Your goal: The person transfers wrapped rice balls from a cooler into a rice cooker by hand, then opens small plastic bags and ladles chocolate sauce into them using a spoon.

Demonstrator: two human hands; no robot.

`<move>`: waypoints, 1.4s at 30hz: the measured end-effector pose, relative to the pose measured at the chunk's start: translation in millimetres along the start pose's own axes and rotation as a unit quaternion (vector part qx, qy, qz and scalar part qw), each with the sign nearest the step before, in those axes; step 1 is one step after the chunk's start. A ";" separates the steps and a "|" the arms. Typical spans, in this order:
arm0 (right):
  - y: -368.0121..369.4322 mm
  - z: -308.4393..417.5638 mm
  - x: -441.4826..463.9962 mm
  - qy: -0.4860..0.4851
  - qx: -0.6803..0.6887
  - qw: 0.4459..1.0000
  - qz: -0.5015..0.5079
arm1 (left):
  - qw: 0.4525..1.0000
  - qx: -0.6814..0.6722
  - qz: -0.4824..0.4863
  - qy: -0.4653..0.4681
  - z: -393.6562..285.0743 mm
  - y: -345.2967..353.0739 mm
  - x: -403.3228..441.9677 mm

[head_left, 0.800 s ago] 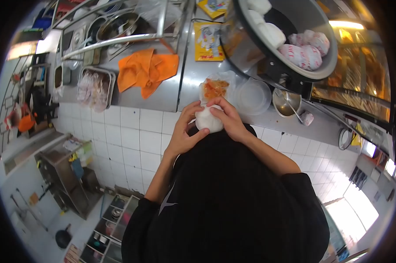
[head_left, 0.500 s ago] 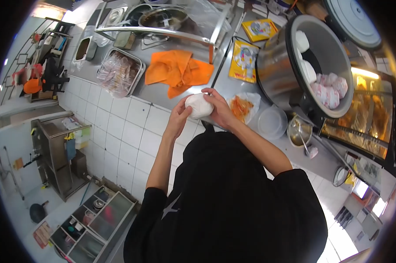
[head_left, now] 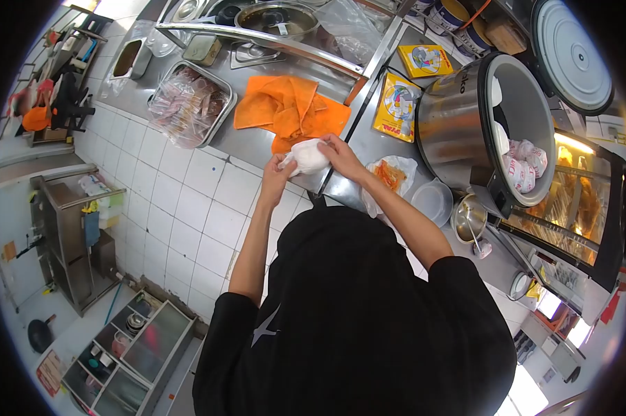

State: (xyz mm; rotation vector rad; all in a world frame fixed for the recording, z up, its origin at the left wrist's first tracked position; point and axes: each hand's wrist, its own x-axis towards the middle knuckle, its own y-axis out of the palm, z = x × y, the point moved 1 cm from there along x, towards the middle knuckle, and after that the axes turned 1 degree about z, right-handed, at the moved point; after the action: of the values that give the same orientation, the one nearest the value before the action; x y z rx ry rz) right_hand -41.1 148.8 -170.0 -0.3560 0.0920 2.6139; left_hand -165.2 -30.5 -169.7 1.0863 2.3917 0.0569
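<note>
A white wrapped bundle [head_left: 309, 158] is held between both hands in front of the counter's edge. My left hand [head_left: 278, 170] pinches the loose, crumpled wrap at its left side. On the other side, the fingers of my right hand [head_left: 338, 155] close on the bundle's upper right. Just beyond it lies an orange cloth [head_left: 290, 107] on the steel counter. To the right, orange shredded food [head_left: 390, 175] rests on a white plastic sheet, next to a round clear container [head_left: 432, 202].
A large steel pot [head_left: 455, 125] holds white and red-printed wrapped bundles; its lid [head_left: 574, 55] stands behind. Nearby are yellow packets [head_left: 397, 107], a metal bowl with a spoon [head_left: 469, 218] and a lit glass cabinet [head_left: 566, 201]. A tray of bagged food [head_left: 192, 104] sits left.
The view has swung, so the counter items appear shifted. Both hands have moved the bundle left relative to the counter, from near the shredded food to beside the orange cloth. Its wrap now bunches at the left.
</note>
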 end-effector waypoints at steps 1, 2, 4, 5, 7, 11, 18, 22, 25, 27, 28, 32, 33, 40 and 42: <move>-7.9 -3.1 3.5 -0.016 -0.077 0.997 0.023 | 0.993 0.121 -0.009 0.010 5.4 -11.5 8.1; -20.3 -5.6 4.0 -0.031 -0.153 0.987 0.048 | 0.970 0.241 -0.020 0.019 13.1 -19.8 13.2; -36.5 -5.0 -3.3 -0.052 -0.279 0.955 0.082 | 0.927 0.362 -0.042 0.093 2.9 -17.9 5.1; -40.4 -2.0 -5.4 -0.068 -0.307 0.946 0.075 | 0.896 0.420 -0.053 0.131 -5.1 -16.4 1.3; -44.3 -1.7 -11.4 -0.097 -0.358 0.927 0.058 | 0.884 0.440 -0.081 0.134 -8.1 -25.0 -4.9; -43.3 1.8 -19.3 -0.065 -0.415 0.907 0.011 | 0.871 0.472 -0.131 0.036 -21.4 -32.8 -13.2; -31.6 25.1 -24.0 -0.179 -0.460 0.870 -0.013 | 0.733 0.633 -0.152 0.197 -14.7 -22.6 -13.7; -22.2 12.0 -25.1 -0.185 -0.496 0.847 0.057 | 0.724 0.642 -0.011 0.253 -10.3 -13.6 -11.0; -38.3 -5.2 -13.2 -0.188 -0.483 0.853 0.065 | 0.720 0.649 -0.005 0.247 -9.2 -18.4 -3.3; -45.5 -5.0 -14.9 -0.206 -0.464 0.860 0.056 | 0.747 0.617 -0.011 0.249 -11.2 -21.5 -1.5; -48.6 -0.4 -17.2 -0.221 -0.462 0.858 0.044 | 0.772 0.583 -0.015 0.253 -14.0 -22.5 -1.0; -39.6 23.9 -22.0 -0.319 -0.423 0.847 0.032 | 0.826 0.495 0.059 0.264 -8.6 -21.5 -10.8; -31.1 28.4 -26.0 -0.299 -0.424 0.853 0.058 | 0.820 0.506 0.044 0.263 -4.5 -18.7 -18.5; -19.1 19.0 -31.3 -0.247 -0.420 0.861 0.148 | 0.784 0.565 0.027 0.256 5.8 -8.8 -49.7; -20.7 22.5 -35.1 -0.276 -0.388 0.864 0.165 | 0.769 0.528 0.024 0.361 -6.9 -5.2 -50.5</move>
State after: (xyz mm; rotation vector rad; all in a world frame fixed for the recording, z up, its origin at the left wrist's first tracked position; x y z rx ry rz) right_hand -6.7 153.4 -138.9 0.1904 -1.2131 2.8597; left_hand -144.2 -68.9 -143.2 1.8451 3.1207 -1.2087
